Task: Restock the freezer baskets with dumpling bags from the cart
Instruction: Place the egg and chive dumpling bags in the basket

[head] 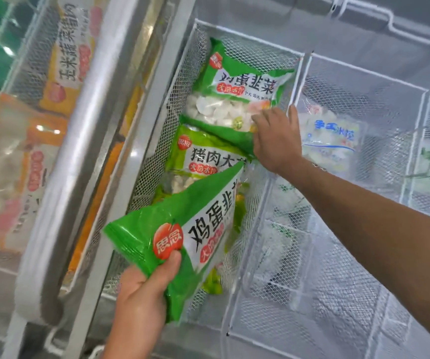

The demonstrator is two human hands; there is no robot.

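Nearest the camera, the left hand grips a green dumpling bag by its lower corner, thumb pressed across the front beside the red round logo and the other fingers curled behind the film. The bag tilts up and away from this hand, its far end leaning over the near part of a white wire-mesh freezer basket.

Just beyond the held bag, a second green bag lies in the same basket, partly covered by the held one. Farther on, a third green bag lies against the basket's far end, its clear window showing pale dumplings.

The right hand reaches in from the right on an outstretched bare forearm. It rests on the near right corner of the third bag, fingers bent over the bag's edge and thumb raised against the basket's right wall; how firm the hold is cannot be told.

To the right of the right hand, past the wire partition, a neighbouring basket holds a clear bag with blue print. Below the forearm, more mesh baskets show frosted, indistinct contents.

To the left of both hands runs the freezer's grey frame, and beyond it orange bags lie blurred behind another mesh wall.
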